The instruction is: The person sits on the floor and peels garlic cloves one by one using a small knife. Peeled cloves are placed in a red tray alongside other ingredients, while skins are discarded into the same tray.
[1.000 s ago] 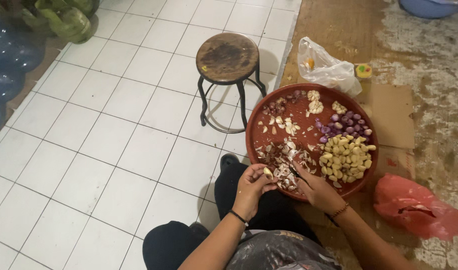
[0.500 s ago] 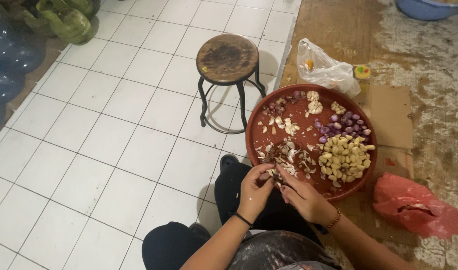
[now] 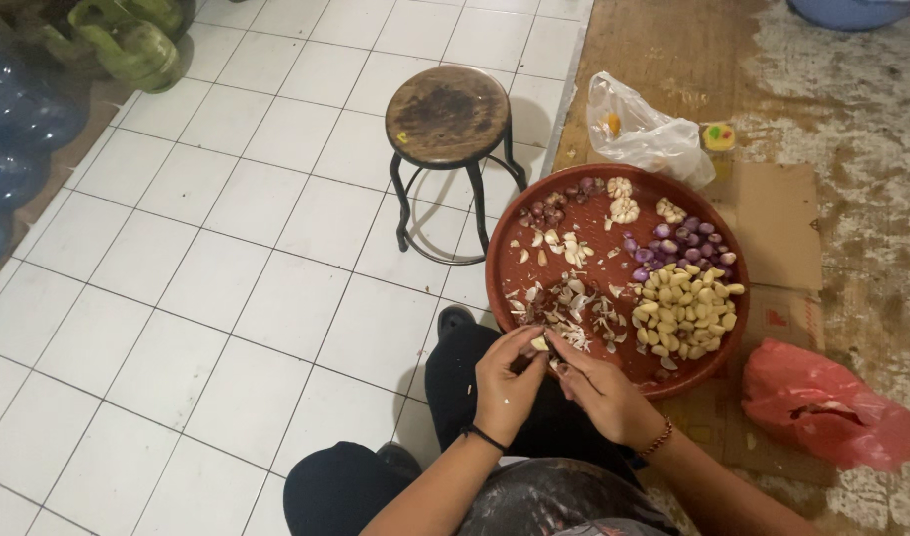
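While a small pale clove (image 3: pixel 540 343) is pinched between the fingertips of both hands, it is held just over the near rim of the round red tray (image 3: pixel 515 223). The left hand (image 3: pixel 505 377) is closed around the clove from the left, a dark band worn at its wrist; the right hand (image 3: pixel 602 389) is closed on it from the right, a beaded bracelet worn at its wrist. Whether a blade is held cannot be told.

On the tray, a heap of peeled cloves (image 3: pixel 683 306) is seen to the right, with purple shallots (image 3: pixel 685 243) just behind it. Peels (image 3: pixel 574 308) are strewn just beyond the hands, and unpeeled bulbs (image 3: pixel 624 199) lie at the far side.

Behind the tray, a clear plastic bag (image 3: pixel 646 134) is set on cardboard (image 3: pixel 778 223). A red bag (image 3: pixel 832 402) lies to the right. A round stool (image 3: pixel 448 114) stands on the white tiles (image 3: pixel 227 258) to the left, just beside the tray. Green canisters (image 3: pixel 128 35) and blue water jugs (image 3: pixel 13 129) are kept at the far left.
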